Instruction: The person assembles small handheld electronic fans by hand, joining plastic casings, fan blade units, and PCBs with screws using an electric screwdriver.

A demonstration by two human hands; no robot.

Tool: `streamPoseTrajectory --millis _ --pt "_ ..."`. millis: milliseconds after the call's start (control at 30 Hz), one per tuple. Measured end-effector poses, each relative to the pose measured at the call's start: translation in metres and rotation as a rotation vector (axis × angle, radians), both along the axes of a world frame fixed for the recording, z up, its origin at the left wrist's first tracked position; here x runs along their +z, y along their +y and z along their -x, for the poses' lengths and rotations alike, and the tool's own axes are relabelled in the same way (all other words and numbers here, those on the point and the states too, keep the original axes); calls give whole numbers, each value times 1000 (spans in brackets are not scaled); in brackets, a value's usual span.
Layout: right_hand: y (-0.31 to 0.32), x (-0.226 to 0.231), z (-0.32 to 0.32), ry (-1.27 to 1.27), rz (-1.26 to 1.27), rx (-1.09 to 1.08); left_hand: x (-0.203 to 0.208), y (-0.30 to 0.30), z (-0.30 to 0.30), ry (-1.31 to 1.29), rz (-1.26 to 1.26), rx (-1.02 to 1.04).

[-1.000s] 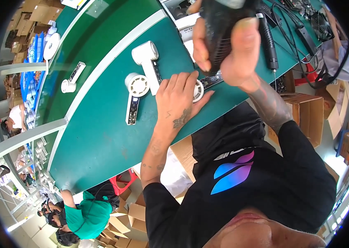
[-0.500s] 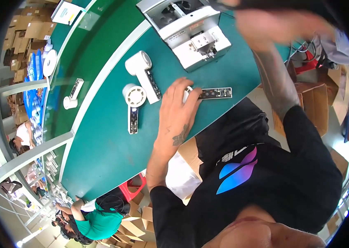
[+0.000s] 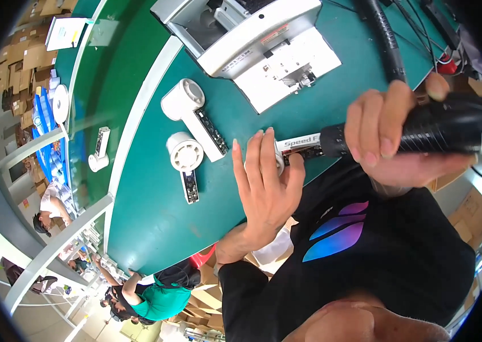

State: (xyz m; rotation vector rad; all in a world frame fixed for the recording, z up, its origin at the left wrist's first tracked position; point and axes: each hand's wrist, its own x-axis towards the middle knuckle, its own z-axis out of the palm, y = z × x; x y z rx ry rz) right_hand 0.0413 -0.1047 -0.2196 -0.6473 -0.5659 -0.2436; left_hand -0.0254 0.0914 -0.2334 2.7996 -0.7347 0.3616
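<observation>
Left hand (image 3: 269,194) grasped white fan (image 3: 300,142); right hand (image 3: 386,138) clenched round black tool (image 3: 446,126); its front end at fan

Exposure: bright and mostly even. A soft pale sheen lies on the green table (image 3: 155,228). The machine (image 3: 289,68) shows a white plate close to washed out; the black shirt (image 3: 389,256) gives up little detail. Glare with bluish fringing appears along the right rim. Focus: left hand (image 3: 266,188) legible; distant boxes (image 3: 27,48) small and soft. Distortion: heavy fisheye, rail (image 3: 58,242) bowed, corners black.
</observation>
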Motion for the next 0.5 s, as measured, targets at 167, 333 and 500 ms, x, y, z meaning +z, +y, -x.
streamPoseTrajectory --millis 167,333,500 --pt "2 -2 3 94 -25 -110 -1 -2 -4 5 4 -38" --pt "18 -13 3 121 -73 -55 -3 8 1 19 -26 -20" --pt "9 -16 3 18 5 96 -5 5 -3 35 32 -37"
